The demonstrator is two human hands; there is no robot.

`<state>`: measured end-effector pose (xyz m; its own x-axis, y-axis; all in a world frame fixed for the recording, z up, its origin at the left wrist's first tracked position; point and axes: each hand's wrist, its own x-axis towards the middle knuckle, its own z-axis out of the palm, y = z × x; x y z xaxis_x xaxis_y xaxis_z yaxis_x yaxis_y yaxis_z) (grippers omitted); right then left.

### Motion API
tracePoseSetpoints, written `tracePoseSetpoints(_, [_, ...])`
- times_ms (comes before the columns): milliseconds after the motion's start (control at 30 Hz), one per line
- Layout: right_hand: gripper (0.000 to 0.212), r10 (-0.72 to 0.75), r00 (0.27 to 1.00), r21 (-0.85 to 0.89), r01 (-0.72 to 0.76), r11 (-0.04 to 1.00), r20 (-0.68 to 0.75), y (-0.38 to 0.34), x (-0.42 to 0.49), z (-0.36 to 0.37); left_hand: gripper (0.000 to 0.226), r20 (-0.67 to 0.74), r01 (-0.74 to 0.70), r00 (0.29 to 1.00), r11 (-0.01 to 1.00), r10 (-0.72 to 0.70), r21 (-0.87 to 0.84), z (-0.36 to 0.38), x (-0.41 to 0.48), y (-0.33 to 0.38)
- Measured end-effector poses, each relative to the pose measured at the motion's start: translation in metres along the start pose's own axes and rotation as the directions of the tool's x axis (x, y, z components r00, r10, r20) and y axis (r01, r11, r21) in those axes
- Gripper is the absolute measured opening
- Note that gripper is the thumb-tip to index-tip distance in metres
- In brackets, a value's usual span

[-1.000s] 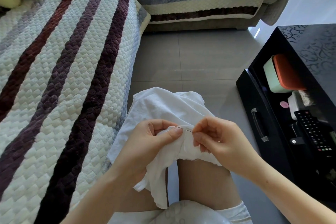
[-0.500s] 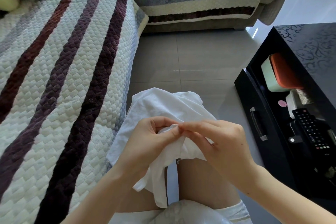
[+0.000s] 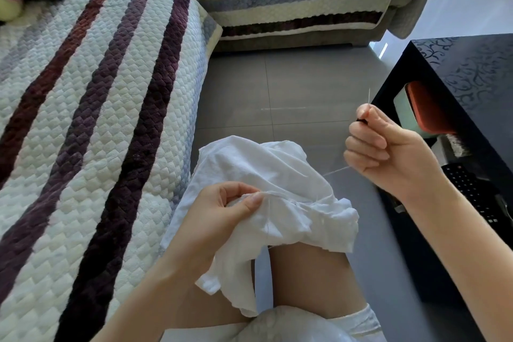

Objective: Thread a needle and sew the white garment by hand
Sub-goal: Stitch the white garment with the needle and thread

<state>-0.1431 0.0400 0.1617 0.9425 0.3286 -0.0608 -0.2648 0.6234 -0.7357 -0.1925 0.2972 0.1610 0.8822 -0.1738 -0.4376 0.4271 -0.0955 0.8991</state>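
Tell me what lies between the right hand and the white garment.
In the head view, a thin white thread runs from the right hand, holding the needle, to the white garment, over floor.

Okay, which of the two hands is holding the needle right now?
The right hand, raised beside the black table, pinches the needle, its thread trailing to the white garment; the left hand only pinches fabric on the lap.

Right hand pulled needle up-right; thread drawn taut.

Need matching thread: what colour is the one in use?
White, matching the garment; the head view shows the thread running to the right hand.
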Motion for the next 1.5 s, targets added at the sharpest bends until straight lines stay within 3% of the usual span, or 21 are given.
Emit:
tracePoseSetpoints(67, [0.017,-0.029,0.941,-0.239,-0.055,0.970,-0.336,-0.001,0.017,-0.050,0.024,0.015,0.011,1.000,1.000,-0.011,0.008,-0.002,0.000,0.001])
tracePoseSetpoints(133, [0.024,-0.212,0.742,-0.522,-0.210,0.827,-0.635,0.001,0.027,-0.111,0.015,0.011,0.022,1.000,1.000,-0.022,0.011,-0.005,0.001,0.003])
tracePoseSetpoints(200, [0.020,-0.431,0.479,-0.641,-0.496,0.586,-0.764,0.001,0.022,-0.158,0.012,0.010,0.024,1.000,1.000,-0.024,0.009,-0.007,0.001,0.003])
tracePoseSetpoints(233, [0.020,-0.495,0.387,-0.615,-0.630,0.473,-0.778,0.002,0.017,-0.174,0.012,0.015,0.026,1.000,1.000,-0.026,0.008,-0.008,0.000,0.003])
tracePoseSetpoints(267, [0.023,-0.532,0.344,-0.580,-0.723,0.376,-0.774,0.002,0.014,-0.177,0.012,0.021,0.027,0.999,1.000,-0.027,0.006,-0.008,0.000,0.004])
tracePoseSetpoints(300, [0.025,-0.571,0.356,-0.594,-0.744,0.305,-0.740,0.003,0.016,-0.172,0.012,0.023,0.026,0.999,1.000,-0.026,0.007,-0.008,0.000,0.004])
tracePoseSetpoints(333, [0.022,-0.594,0.428,-0.668,-0.696,0.264,-0.681,0.004,0.021,-0.156,0.012,0.021,0.026,0.999,1.000,-0.026,0.008,-0.007,0.000,0.004])
tracePoseSetpoints(400, [0.009,-0.575,0.643,-0.860,-0.429,0.275,-0.505,0.008,0.031,-0.109,0.012,0.018,0.028,0.999,1.000,-0.029,0.010,-0.007,0.001,0.004])
tracePoseSetpoints(500, [0.013,-0.252,0.944,-0.915,-0.102,0.390,-0.213,0.021,0.028,-0.031,0.013,0.031,0.009,0.999,0.999,-0.010,0.036,-0.006,0.002,0.005])
tracePoseSetpoints(533, [0.011,-0.102,0.990,-0.920,-0.052,0.388,-0.099,0.026,0.023,-0.012,0.014,0.040,-0.006,0.999,0.999,0.004,0.051,-0.006,0.002,0.006])
tracePoseSetpoints(633, [0.015,0.216,0.972,-0.924,0.004,0.383,0.094,0.033,0.014,0.024,0.016,0.067,-0.058,0.996,0.993,0.051,0.103,-0.006,0.000,0.008])
tracePoseSetpoints(767, [0.020,0.344,0.927,-0.919,0.003,0.394,0.151,0.043,0.014,0.039,0.016,0.075,-0.093,0.994,0.987,0.084,0.134,-0.004,-0.002,0.011])
tracePoseSetpoints(933, [0.011,0.219,0.971,-0.851,-0.037,0.525,0.093,0.037,0.016,0.041,0.018,0.061,-0.107,0.993,0.981,0.098,0.164,-0.003,-0.006,0.015])
tracePoseSetpoints(1033, [0.013,0.083,0.996,-0.878,-0.074,0.473,-0.040,0.030,0.023,0.030,0.018,0.052,-0.099,0.994,0.981,0.092,0.165,-0.004,-0.007,0.015])
tracePoseSetpoints(1100, [0.014,-0.097,0.978,-0.901,-0.130,0.413,-0.185,0.028,0.035,0.006,0.019,0.053,-0.091,0.995,0.983,0.083,0.158,-0.005,-0.007,0.015])
tracePoseSetpoints(1167, [0.017,-0.314,0.890,-0.931,-0.251,0.266,-0.330,0.026,0.051,-0.033,0.019,0.062,-0.082,0.995,0.986,0.074,0.146,-0.006,-0.008,0.015])
tracePoseSetpoints(1233, [0.018,-0.470,0.760,-0.866,-0.500,0.020,-0.449,0.024,0.061,-0.082,0.016,0.068,-0.076,0.995,0.987,0.067,0.139,-0.007,-0.009,0.014])
tracePoseSetpoints(1333, [0.025,-0.490,0.608,-0.627,-0.764,-0.150,-0.624,0.026,0.055,-0.129,0.015,0.065,-0.078,0.995,0.986,0.069,0.147,-0.005,-0.009,0.014])
tracePoseSetpoints(1367, [0.026,-0.469,0.605,-0.601,-0.779,-0.178,-0.644,0.030,0.053,-0.132,0.015,0.068,-0.081,0.995,0.985,0.071,0.152,-0.003,-0.009,0.014])
tracePoseSetpoints(1433, [0.026,-0.448,0.679,-0.666,-0.714,-0.218,-0.581,0.036,0.056,-0.121,0.015,0.068,-0.080,0.995,0.986,0.071,0.146,-0.002,-0.009,0.015])
tracePoseSetpoints(1500, [0.027,-0.447,0.770,-0.813,-0.564,-0.142,-0.456,0.040,0.056,-0.089,0.014,0.068,-0.078,0.995,0.988,0.069,0.134,-0.002,-0.007,0.015])
